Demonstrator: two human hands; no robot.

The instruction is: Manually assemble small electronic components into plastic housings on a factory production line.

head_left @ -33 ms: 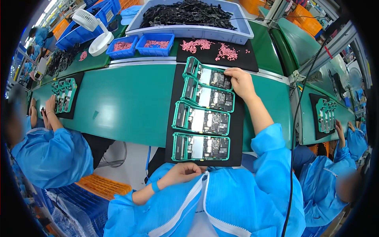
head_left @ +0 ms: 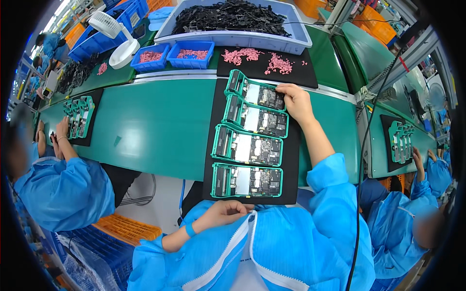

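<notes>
In a column on a black mat [head_left: 291, 167] lie several green frames, each with an opened phone-like device showing a silver plate and dark circuit board. My right hand [head_left: 298, 103] is at the right end of the farthest device [head_left: 268, 98], thumb and fingers drawn together against its edge; whatever they grip is hidden. Low in front of my jacket, close to the mat's near edge, my left hand [head_left: 224, 213] is closed, fingertips pressed to the thumb. Anything between them is too small to make out. The nearest green frame [head_left: 222, 198] lies just beyond it.
Small pink pieces [head_left: 279, 64] are heaped on a black pad behind the frames and in two blue trays [head_left: 188, 62]. A large bin [head_left: 233, 38] holds black parts. A white fan [head_left: 124, 53] stands at far left. Co-workers sit both sides. A black cable [head_left: 360, 194] hangs at right.
My right forearm and its blue sleeve have shifted very slightly. Both hands and the frames stay where they were.
</notes>
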